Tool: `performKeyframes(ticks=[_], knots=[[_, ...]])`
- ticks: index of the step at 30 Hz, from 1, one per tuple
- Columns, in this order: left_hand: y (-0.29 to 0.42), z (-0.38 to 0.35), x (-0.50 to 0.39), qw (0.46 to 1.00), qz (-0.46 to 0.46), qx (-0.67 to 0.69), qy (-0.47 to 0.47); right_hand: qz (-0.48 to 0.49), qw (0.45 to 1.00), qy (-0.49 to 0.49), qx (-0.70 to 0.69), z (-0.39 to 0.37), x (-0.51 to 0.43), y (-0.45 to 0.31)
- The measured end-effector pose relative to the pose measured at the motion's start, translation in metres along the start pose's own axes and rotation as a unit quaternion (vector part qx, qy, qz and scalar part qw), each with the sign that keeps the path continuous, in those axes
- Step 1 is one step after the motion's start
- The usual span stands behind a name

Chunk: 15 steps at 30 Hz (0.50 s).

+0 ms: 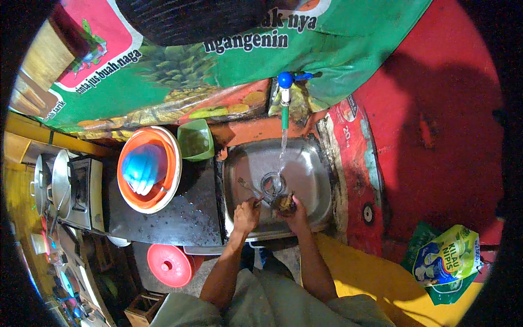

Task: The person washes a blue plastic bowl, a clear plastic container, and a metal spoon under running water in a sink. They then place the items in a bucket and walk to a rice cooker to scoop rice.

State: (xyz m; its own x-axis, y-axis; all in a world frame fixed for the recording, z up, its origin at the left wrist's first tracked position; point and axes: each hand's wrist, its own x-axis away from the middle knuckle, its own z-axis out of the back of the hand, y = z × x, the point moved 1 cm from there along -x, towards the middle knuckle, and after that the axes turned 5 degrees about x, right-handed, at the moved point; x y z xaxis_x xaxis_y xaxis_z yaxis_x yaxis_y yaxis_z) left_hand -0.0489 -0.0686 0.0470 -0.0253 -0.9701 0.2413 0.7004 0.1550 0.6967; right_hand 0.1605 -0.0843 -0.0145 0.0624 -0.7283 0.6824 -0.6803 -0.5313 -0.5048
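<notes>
Over the stainless steel sink basin, my left hand has its fingers curled around what looks like a thin utensil, mostly hidden by the fingers. A metal fork lies slantwise just beyond those fingertips, tines pointing up and left. My right hand grips a dark, rounded scrubbing pad with a brownish patch, close to the fork's handle end. Water runs from the blue-handled tap through a short green hose, falling near the drain, just beyond my right hand.
Left of the sink, a wet dark counter holds an orange basin with blue bowls and a green square container. Below stands a red lidded bucket. A gas stove bears pans; a soap pouch hangs right.
</notes>
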Motion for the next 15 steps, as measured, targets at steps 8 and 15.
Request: performKeyframes(ticks=[8, 15], knots=[[0.044, -0.002, 0.023, 0.988, -0.009, 0.153, 0.018, 0.103, 0.993, -0.046, 0.034, -0.060, -0.018, -0.008], [0.049, -0.002, 0.027, 0.961, 0.046, 0.267, -0.054, 0.288, 0.871, 0.133, 0.374, -0.075, -0.029, -0.038]])
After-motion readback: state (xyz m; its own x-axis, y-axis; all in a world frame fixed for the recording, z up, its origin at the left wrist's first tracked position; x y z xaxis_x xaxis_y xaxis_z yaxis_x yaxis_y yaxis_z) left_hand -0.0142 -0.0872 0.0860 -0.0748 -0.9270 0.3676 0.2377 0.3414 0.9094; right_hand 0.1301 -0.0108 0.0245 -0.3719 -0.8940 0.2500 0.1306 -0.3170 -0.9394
